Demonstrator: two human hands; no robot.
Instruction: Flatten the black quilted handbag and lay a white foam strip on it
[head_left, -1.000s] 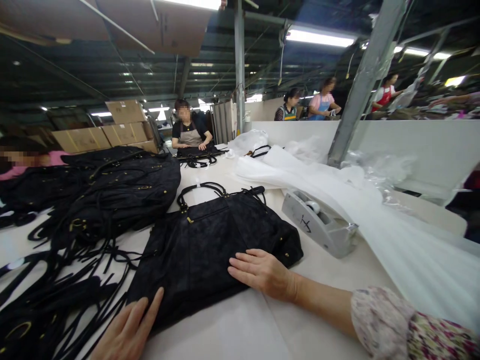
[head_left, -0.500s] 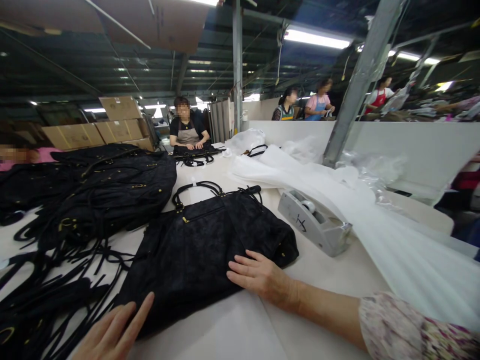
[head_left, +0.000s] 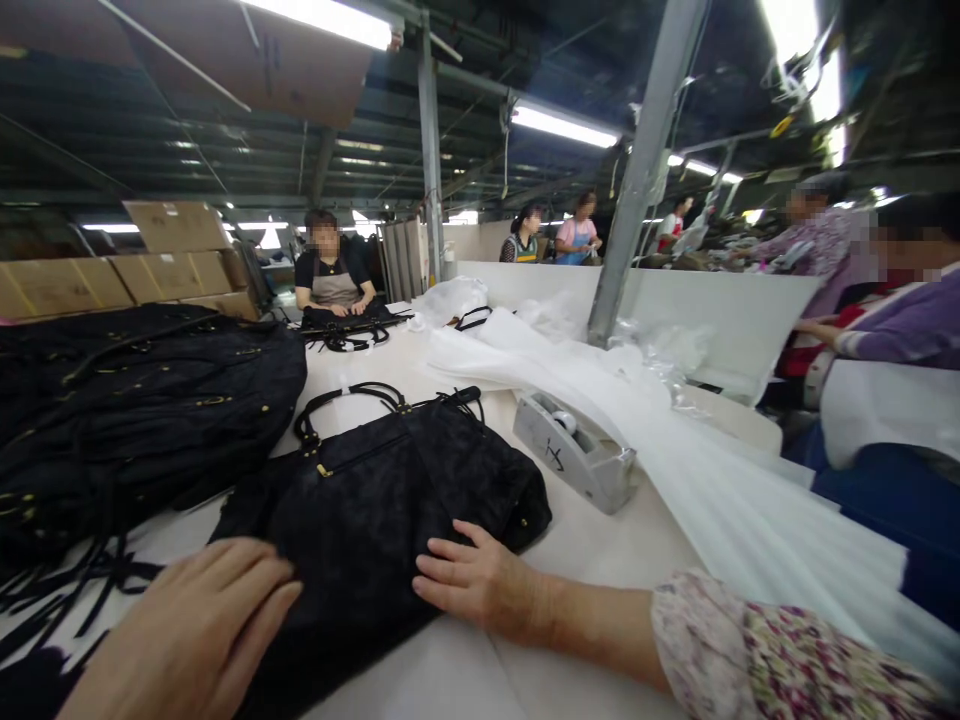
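Observation:
A black handbag [head_left: 360, 520] with two looped handles and a gold-coloured zip pull lies flat on the white table in front of me. On its lower right part rests my right hand [head_left: 487, 585], fingers spread and flat against the fabric. My left hand [head_left: 202, 620] is over the bag's lower left side, its fingers extended close together and slightly bent, gripping nothing that I can see. Whether the left fingertips touch the bag is hard to make out. A grey tape dispenser [head_left: 574, 455] stands just right of the bag.
A heap of black bags [head_left: 150, 400] covers the table's left side, with loose straps nearer me. White foam sheeting [head_left: 675, 450] stretches along the right. Across the table a co-worker [head_left: 334, 275] handles another black bag. A slanted metal post [head_left: 637, 180] rises behind the sheeting.
The view has turned right, so things appear shifted left. My left hand has moved further up and over the bag, its fingers now closer together. My right hand stays flat on the bag.

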